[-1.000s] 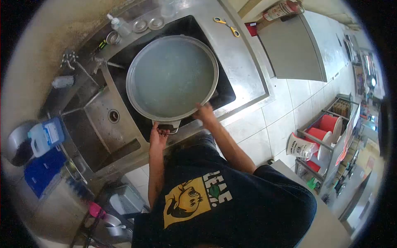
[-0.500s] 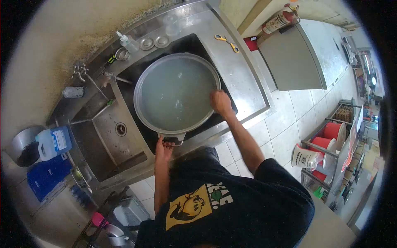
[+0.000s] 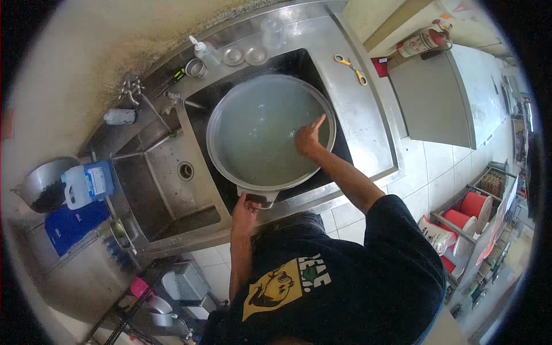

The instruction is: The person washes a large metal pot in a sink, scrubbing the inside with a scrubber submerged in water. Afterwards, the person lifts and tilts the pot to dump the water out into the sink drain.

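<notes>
A large round metal pot (image 3: 270, 135) full of cloudy liquid stands in the dark right-hand sink basin (image 3: 201, 123). My left hand (image 3: 245, 213) grips the pot's near handle (image 3: 259, 198), its fingers wrapped at the handle's left end. Over the right part of the liquid is my right hand (image 3: 309, 137), with a finger or thumb stretched toward the far right rim. Whether the other fingers of that hand hold anything is hidden.
Yellow-handled scissors (image 3: 351, 69) lie on the steel counter (image 3: 362, 115). A squeeze bottle (image 3: 205, 53) and two round lids stand behind the pot. Left are an empty basin (image 3: 172, 167), a faucet (image 3: 172, 99) and a blue jug (image 3: 87, 183). A grey cabinet (image 3: 431, 98) is at right.
My right hand has moved from the pot's near right rim to over the liquid. My left hand stays at the handle. The whole view has shifted.
</notes>
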Demonstrator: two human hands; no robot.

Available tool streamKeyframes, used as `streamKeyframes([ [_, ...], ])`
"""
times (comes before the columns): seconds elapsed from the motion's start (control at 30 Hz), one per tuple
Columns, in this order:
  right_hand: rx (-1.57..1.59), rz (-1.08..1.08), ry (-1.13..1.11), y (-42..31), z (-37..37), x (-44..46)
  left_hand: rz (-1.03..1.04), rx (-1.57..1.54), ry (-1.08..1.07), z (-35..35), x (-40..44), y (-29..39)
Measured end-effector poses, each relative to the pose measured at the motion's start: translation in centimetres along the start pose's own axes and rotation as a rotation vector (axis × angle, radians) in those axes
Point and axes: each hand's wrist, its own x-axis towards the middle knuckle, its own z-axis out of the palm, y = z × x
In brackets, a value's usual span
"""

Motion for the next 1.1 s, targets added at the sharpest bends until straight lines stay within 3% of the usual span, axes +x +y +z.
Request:
streamKeyframes([
  [0.03,-0.002,-0.183,-0.035,-1.0,-0.2,-0.3,-0.004,-0.017,-0.024,-0.1,-0.2,0.0],
  [0.1,0.374,-0.293,-0.149,-5.0,6.9,6.5,-0.006,0.026,0.025,0.1,0.0,0.0],
  [0.13,0.385,-0.278,-0.167,-5.2,9.1,7.8,-0.003,0.067,0.063,0.1,0.0,-0.2],
  [0.2,0.352,-0.393,-0.422,-4.7,12.0,10.2,-0.016,0.044,0.005,0.3,-0.5,-0.2],
  [0.27,0.401,-0.334,-0.388,-5.0,16.2,13.3,-0.004,0.012,-0.059,0.0,-0.3,0.1],
  [0.33,0.669,-0.110,-0.256,-4.2,16.1,13.7,-0.039,0.073,0.040,-0.2,0.1,0.0],
  [0.4,1.234,0.309,-0.032,-4.1,15.3,13.7,-0.040,0.103,0.042,0.4,0.0,0.4],
  [0.47,1.823,0.713,0.361,-4.0,13.4,13.5,-0.063,0.124,0.064,0.5,-0.5,0.1],
  [0.53,2.111,0.939,0.691,-3.0,10.2,12.2,-0.069,0.070,0.184,0.6,-0.4,0.5],
  [0.63,2.294,0.987,0.859,-1.1,7.0,9.4,-0.068,0.104,0.048,-0.1,-0.2,0.8],
  [0.73,2.399,0.790,0.759,-0.5,4.6,7.0,-0.069,0.148,0.122,1.1,-0.9,0.9],
  [0.8,2.223,0.585,0.685,-0.1,3.1,6.1,-0.062,0.154,0.068,1.3,-1.0,1.2],
  [0.83,1.979,0.505,0.711,0.2,2.5,5.9,-0.062,0.162,0.018,1.2,-1.1,1.1],
  [0.87,1.518,0.486,0.872,1.0,2.6,7.0,-0.067,0.160,0.027,0.6,-0.9,0.9],
  [0.9,1.513,0.487,0.867,2.1,2.7,7.9,-0.075,0.133,0.069,-0.1,-0.2,0.7],
  [1.0,0.499,0.051,0.401,6.9,6.1,12.1,-0.068,0.088,0.097,0.8,-0.8,0.7],
  [1.1,0.022,-0.337,0.201,12.9,6.2,11.1,-0.028,0.053,0.067,0.3,-0.2,0.5],
])
